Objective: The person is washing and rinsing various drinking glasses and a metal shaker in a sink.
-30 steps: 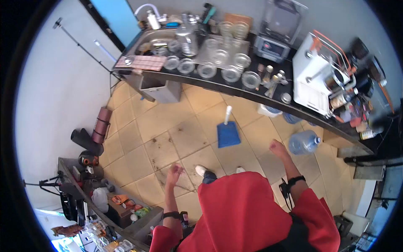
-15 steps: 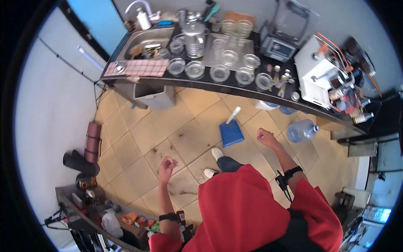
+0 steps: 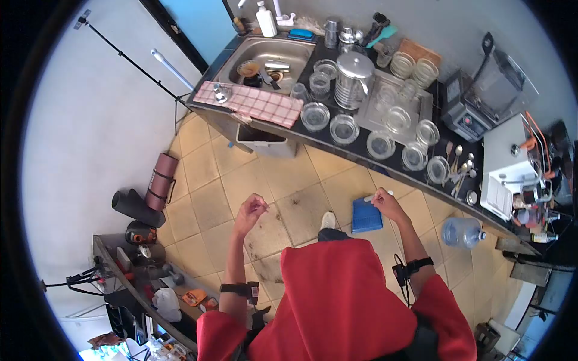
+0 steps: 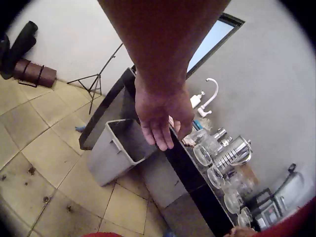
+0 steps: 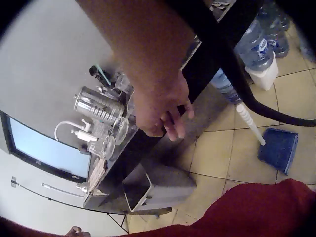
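Note:
Both hands hang in the air over the floor, short of the counter, and hold nothing. In the head view the left hand (image 3: 250,215) has loosely bent fingers; the left wrist view shows that hand (image 4: 163,113) with its fingers relaxed. The right hand (image 3: 388,204) appears above the blue dustpan (image 3: 366,216) in the head view, without gripping it. From the right wrist the hand (image 5: 163,111) shows loosely bent fingers. On the counter stand glass dishes (image 3: 344,129), a metal pitcher (image 3: 353,78) and a checked cloth (image 3: 259,103).
A sink (image 3: 289,54) holds a few items. Spoons (image 3: 462,171), a blender (image 3: 466,114) and a white coffee machine (image 3: 503,162) stand along the counter. Below are a grey bin (image 3: 268,144) and a large water bottle (image 3: 462,233). Rolled mats (image 3: 161,180) lie by the left wall.
The counter appears closer and its things lie further right in the head view. The left hand has risen in the picture. Both hands remain empty.

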Available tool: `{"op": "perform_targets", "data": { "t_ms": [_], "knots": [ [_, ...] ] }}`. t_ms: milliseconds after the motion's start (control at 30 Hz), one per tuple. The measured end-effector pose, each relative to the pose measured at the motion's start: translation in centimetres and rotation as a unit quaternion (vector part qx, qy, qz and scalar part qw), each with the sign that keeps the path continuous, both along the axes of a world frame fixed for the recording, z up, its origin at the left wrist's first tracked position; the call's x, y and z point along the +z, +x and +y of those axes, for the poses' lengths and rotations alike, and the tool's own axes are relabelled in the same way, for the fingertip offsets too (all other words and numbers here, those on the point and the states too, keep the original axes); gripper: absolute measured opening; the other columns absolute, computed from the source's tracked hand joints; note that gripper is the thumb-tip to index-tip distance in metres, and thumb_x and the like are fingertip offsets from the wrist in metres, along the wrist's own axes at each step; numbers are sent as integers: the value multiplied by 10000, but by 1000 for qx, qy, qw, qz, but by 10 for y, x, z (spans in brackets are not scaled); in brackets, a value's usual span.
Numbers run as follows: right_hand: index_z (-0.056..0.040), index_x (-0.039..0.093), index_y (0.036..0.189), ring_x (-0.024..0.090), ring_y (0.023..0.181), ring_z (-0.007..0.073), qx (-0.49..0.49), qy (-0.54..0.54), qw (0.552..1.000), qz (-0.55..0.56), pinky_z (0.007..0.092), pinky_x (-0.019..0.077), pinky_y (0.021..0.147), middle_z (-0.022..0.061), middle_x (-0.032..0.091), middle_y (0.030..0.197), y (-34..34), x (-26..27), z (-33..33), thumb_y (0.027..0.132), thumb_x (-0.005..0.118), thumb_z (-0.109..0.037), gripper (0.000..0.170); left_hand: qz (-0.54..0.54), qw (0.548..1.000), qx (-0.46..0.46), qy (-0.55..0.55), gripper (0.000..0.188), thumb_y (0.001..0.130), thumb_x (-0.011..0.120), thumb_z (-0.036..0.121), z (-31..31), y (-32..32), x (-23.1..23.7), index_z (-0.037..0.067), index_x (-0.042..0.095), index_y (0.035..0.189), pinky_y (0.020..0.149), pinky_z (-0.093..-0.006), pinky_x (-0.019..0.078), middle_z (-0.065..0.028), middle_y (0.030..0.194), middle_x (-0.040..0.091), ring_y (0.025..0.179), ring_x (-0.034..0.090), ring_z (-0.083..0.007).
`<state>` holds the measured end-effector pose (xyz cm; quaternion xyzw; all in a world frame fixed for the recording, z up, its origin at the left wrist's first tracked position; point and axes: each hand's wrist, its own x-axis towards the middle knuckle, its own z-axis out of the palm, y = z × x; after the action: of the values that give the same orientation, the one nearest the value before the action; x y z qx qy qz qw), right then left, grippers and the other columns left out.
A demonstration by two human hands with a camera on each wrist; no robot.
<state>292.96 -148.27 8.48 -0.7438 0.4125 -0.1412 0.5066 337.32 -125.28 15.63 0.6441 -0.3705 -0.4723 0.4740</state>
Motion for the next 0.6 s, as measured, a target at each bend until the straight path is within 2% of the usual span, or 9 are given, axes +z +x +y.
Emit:
{"op": "perform_targets", "data": {
  "t_ms": [100, 233, 433, 500, 567, 600],
  "knots": [
    [-52, 495, 931, 618, 766, 170, -19, 31, 999, 33, 316, 498, 728, 71, 615, 788, 24, -2, -21, 871, 636, -105, 162, -53, 999, -11, 1, 115, 875, 541, -21, -29, 26, -1, 60, 513, 952, 784, -296, 513, -72, 889, 628, 845, 611, -154],
    [-55, 484, 940, 613, 765, 180, 6, 17, 1000, 21, 333, 497, 730, 94, 608, 807, 50, 20, -44, 882, 623, -106, 158, 8, 999, -41, -30, 116, 877, 567, -6, -84, 35, 28, 60, 490, 935, 800, -296, 498, -55, 871, 615, 852, 620, -155],
    [-53, 486, 942, 617, 757, 185, 8, 28, 999, 41, 330, 499, 726, 85, 611, 806, 109, 57, -68, 889, 619, -107, 154, 30, 996, -80, -25, 148, 862, 568, -31, -149, 89, 16, 66, 471, 918, 799, -287, 490, -49, 874, 612, 866, 611, -142],
    [-51, 488, 942, 619, 754, 184, 6, 38, 998, 54, 330, 500, 725, 83, 614, 805, 130, 75, -74, 887, 618, -104, 151, -5, 992, -113, -57, 154, 863, 585, -22, -175, 116, 1, 66, 468, 913, 793, -274, 482, -40, 885, 608, 868, 604, -127],
    [-47, 499, 945, 632, 757, 179, 9, 8, 996, 90, 325, 505, 721, 75, 626, 814, 155, 88, -83, 883, 613, -86, 135, 7, 992, -113, -60, 154, 865, 591, -17, -198, 138, 3, 67, 471, 914, 791, -270, 481, -36, 889, 605, 868, 602, -122],
    [-46, 505, 947, 642, 767, 173, -2, 34, 998, 57, 315, 507, 716, 72, 632, 823, 163, 85, -87, 880, 616, -78, 133, 16, 991, -113, -67, 155, 866, 597, -11, -211, 151, 6, 68, 473, 916, 788, -266, 480, -32, 893, 603, 867, 601, -117]
  ]
}}
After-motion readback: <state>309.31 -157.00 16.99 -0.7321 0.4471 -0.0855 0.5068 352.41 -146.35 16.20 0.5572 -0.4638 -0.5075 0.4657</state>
